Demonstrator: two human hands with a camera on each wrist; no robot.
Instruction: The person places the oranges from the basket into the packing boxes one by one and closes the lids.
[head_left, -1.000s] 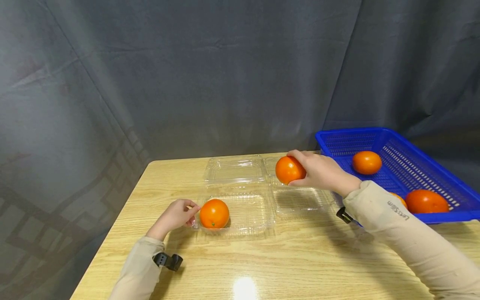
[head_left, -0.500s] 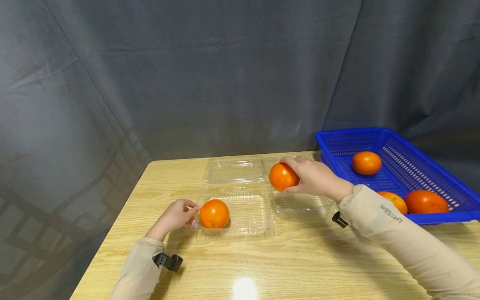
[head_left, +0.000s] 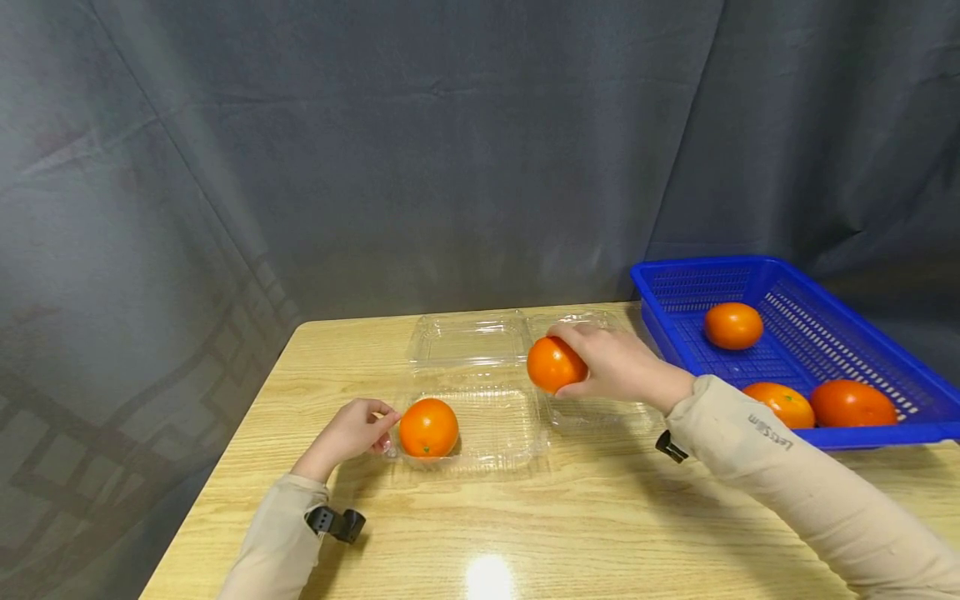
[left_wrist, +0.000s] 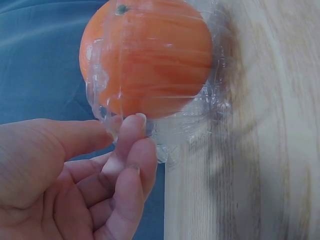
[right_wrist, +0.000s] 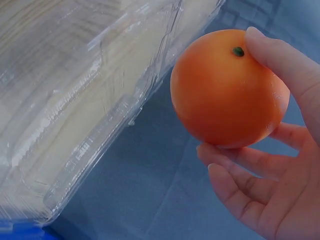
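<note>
An orange (head_left: pixel 556 365) is held up in my right hand (head_left: pixel 617 364), thumb on one side and fingers on the other. In the right wrist view this orange (right_wrist: pixel 225 90) shows its green stem end. It hangs above the inner edges of two clear plastic clamshell containers. The left container (head_left: pixel 495 421) lies open with its lid (head_left: pixel 471 337) folded back. Inside its left end sits another orange (head_left: pixel 428 427). My left hand (head_left: pixel 358 430) pinches that container's rim between thumb and fingertips, as the left wrist view shows near the orange (left_wrist: pixel 150 55).
A second clear container (head_left: pixel 600 414) is to the right, partly hidden under the right hand. Beyond it stands a blue plastic basket (head_left: pixel 862 312) with several orange fruits, including one fruit (head_left: pixel 733 326) at the back. A grey curtain (head_left: pixel 450 167) hangs behind the wooden table (head_left: pixel 450 533).
My right hand has carried its orange leftward and slightly down, toward the left container. The left hand and the orange beside it have stayed put.
</note>
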